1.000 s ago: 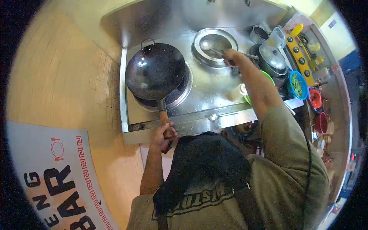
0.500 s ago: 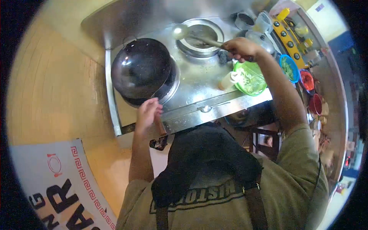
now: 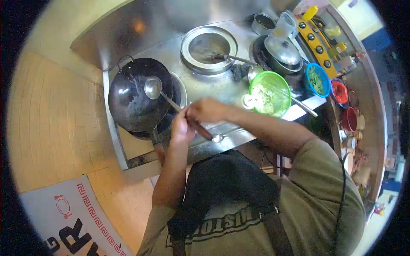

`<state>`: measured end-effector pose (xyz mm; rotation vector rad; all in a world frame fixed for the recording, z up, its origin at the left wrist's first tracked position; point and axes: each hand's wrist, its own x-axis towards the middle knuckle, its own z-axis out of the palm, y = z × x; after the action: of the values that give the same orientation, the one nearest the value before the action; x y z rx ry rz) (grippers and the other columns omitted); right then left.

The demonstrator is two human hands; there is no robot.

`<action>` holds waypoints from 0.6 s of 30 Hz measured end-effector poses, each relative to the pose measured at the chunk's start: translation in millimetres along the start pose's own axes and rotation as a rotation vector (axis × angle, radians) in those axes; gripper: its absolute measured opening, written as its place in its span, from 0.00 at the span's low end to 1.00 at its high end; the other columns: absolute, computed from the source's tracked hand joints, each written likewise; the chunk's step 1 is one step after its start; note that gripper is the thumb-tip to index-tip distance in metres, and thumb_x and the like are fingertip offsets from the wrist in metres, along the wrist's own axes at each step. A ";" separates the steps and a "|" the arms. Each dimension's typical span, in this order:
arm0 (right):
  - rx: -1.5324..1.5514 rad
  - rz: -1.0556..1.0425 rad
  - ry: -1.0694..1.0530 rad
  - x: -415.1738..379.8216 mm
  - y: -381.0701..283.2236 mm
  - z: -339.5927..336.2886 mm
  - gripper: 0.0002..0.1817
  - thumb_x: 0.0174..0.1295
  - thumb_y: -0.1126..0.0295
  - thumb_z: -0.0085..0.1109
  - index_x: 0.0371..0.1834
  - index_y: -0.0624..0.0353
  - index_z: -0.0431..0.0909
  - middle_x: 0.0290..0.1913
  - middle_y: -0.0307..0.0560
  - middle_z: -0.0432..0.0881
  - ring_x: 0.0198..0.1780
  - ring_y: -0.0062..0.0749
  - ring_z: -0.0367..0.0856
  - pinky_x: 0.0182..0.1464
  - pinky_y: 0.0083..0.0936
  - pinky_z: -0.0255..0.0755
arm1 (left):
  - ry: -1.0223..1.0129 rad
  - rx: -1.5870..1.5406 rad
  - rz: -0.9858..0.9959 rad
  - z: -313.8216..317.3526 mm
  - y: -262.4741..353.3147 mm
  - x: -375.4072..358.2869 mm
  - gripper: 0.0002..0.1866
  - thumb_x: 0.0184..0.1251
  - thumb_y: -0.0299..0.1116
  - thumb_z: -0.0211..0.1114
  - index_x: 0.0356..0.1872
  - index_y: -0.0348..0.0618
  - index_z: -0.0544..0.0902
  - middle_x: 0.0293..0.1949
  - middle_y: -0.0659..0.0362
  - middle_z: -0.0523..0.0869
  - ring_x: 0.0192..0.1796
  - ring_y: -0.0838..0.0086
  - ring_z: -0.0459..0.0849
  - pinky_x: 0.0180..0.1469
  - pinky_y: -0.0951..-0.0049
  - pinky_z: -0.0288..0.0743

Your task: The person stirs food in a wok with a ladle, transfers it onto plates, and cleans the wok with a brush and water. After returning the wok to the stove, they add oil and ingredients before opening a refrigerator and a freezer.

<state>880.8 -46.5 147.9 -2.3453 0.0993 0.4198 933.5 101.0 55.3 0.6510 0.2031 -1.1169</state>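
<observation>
A metal ladle (image 3: 153,88) with a wooden grip is held over the dark wok (image 3: 128,104), its bowl above the wok's inside. My right hand (image 3: 208,110) is closed around the handle, slightly blurred. Just beside it my left hand (image 3: 183,129) is closed on the same handle; part of its grasp is hidden. The wok's wooden handle (image 3: 159,152) lies near my left forearm and is not held. A green basin (image 3: 282,87) of chopped pale vegetables stands to the right, with a white-topped bottle (image 3: 248,101) at its edge.
A round metal ring burner (image 3: 188,49) holds a long-handled utensil. Another ladle (image 3: 255,71) lies beside the green basin. Farther right are a lidded pot (image 3: 282,52), a blue basin (image 3: 312,85) of green leaves and a red bowl (image 3: 349,119). A steel backsplash (image 3: 171,21) rises behind.
My right hand has moved left from near the burner to a ladle above the wok. My left hand has left the wok handle and joined it. The view has shifted slightly.
</observation>
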 end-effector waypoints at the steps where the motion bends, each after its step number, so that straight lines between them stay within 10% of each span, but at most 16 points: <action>1: -0.111 -0.006 0.116 27.0 40.0 -15.3 0.19 0.62 0.59 0.52 0.45 0.64 0.78 0.37 0.62 0.83 0.43 0.57 0.82 0.47 0.45 0.74 | 0.117 -0.006 0.015 0.7 0.1 -3.7 0.12 0.72 0.40 0.53 0.39 0.42 0.76 0.34 0.56 0.83 0.38 0.65 0.84 0.43 0.64 0.79; 7: -0.553 0.310 0.288 184.2 266.6 -155.6 0.16 0.56 0.62 0.55 0.44 0.55 0.83 0.41 0.55 0.84 0.44 0.49 0.84 0.49 0.37 0.77 | 0.318 0.156 0.038 4.1 16.2 -58.8 0.10 0.73 0.38 0.55 0.45 0.43 0.73 0.24 0.63 0.73 0.22 0.76 0.75 0.21 0.74 0.69; 11: -0.442 0.028 0.306 241.4 307.3 -134.7 0.13 0.53 0.67 0.56 0.39 0.57 0.85 0.40 0.57 0.84 0.43 0.49 0.84 0.49 0.37 0.77 | 0.698 0.280 0.059 26.6 24.9 -100.4 0.15 0.73 0.41 0.54 0.52 0.43 0.73 0.22 0.64 0.71 0.17 0.79 0.70 0.17 0.75 0.64; 18: -0.628 0.191 -0.055 272.6 275.1 -121.7 0.15 0.55 0.66 0.55 0.43 0.61 0.80 0.39 0.60 0.83 0.41 0.50 0.84 0.44 0.44 0.76 | 0.849 0.183 0.147 7.0 22.3 -141.4 0.14 0.71 0.34 0.55 0.54 0.44 0.73 0.21 0.64 0.72 0.16 0.79 0.70 0.15 0.76 0.65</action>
<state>1118.2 -315.7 -41.7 -2.9496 0.1885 0.6869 889.4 211.6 135.0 1.2619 0.7691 -0.6652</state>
